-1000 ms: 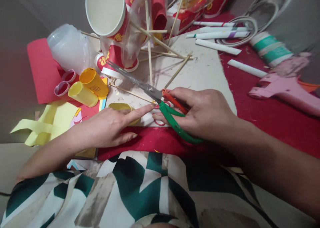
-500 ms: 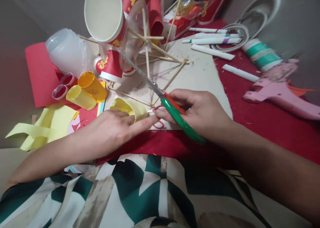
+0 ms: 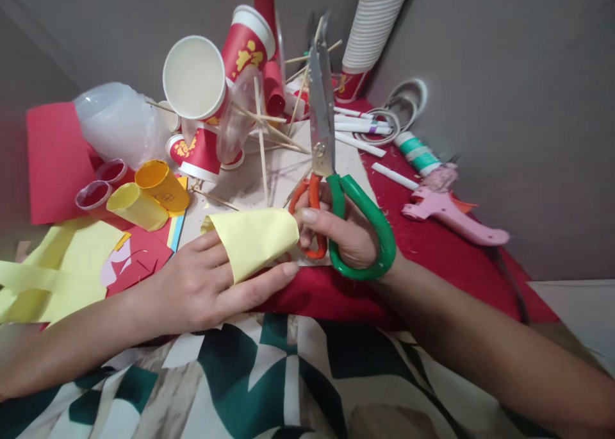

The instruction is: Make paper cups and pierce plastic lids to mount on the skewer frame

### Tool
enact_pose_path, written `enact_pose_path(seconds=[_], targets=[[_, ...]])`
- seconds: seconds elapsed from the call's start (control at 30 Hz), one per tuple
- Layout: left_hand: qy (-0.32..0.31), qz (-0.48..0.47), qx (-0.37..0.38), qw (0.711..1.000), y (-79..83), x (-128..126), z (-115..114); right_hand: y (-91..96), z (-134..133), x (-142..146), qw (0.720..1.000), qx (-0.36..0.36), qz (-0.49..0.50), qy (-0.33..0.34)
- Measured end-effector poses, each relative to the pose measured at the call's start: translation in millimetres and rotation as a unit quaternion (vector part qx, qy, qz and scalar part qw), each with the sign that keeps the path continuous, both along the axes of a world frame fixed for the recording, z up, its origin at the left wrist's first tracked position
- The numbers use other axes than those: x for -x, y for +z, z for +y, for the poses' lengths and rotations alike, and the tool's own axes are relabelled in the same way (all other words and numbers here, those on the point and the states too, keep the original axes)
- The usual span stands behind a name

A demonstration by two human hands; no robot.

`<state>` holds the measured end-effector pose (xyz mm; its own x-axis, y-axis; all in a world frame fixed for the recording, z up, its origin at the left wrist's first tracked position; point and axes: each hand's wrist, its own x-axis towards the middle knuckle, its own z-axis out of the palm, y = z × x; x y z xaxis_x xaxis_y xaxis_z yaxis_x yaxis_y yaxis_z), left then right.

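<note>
A curled tube of pale yellow paper sits over the fingers of my left hand. The fingers run inside it and their tips are hidden. My left thumb stretches out along its lower side. My right hand has the large scissors hooked on its fingers, with orange and green handles and the blades pointing up and away, nearly closed. The right thumb and fingertips also pinch the right end of the yellow paper. Beyond the hands, thin wooden sticks joined into a frame stand on a pale board.
Red paper cups and a clear plastic cup stand behind. Yellow and orange paper tubes and paper scraps lie left. A pink glue gun, white rolled sticks and a coiled cable lie right on red cloth.
The scissors have swung from pointing up-left to upright. The yellow paper has turned and now covers my left fingers, its right end pinched by my right hand. The view has shifted.
</note>
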<state>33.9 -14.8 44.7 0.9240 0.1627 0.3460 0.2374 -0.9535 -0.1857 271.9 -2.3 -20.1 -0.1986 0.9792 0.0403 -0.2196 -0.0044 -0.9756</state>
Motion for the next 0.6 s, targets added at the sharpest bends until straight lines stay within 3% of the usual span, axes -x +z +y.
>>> enact_pose_path(seconds=[0.3, 0.4, 0.53, 0.6], targets=[[-0.024, -0.035, 0.024, 0.999, -29.2, 2, 9, -1.6, 6, 2, 0.999, -0.024, -0.032, -0.016], [-0.022, -0.047, 0.080, 0.995, -31.4, 3, 9, -4.3, 6, 2, 0.999, -0.015, -0.040, -0.022], [0.036, -0.033, 0.211, 0.976, -33.9, 6, 10, -7.2, 5, 3, 0.999, -0.012, -0.022, -0.022], [0.031, -0.038, 0.235, 0.971, -36.9, 10, 13, -7.3, 5, 3, 1.000, -0.007, -0.010, -0.023]])
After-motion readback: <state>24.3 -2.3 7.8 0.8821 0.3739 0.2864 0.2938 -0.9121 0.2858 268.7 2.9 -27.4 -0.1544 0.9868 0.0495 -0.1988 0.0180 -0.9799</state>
